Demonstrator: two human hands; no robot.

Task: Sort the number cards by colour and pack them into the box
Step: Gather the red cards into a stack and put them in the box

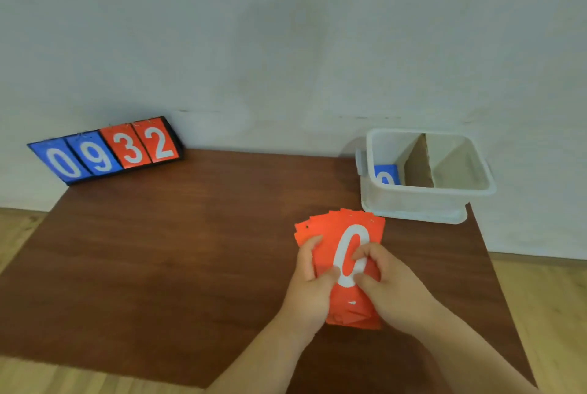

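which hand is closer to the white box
Right. The right hand grips the red cards on the side toward the white box; the left hand holds their far side, farther from it.

We are seeing a dark wooden table [158,250] standing against a pale wall [286,28] on light wood flooring [556,314], a flip scoreboard [104,152] leaning at its far-left corner.

I hold the cards [344,224] before the box [429,194] at the table's [190,250] far right; the scoreboard [106,152] stands far left.
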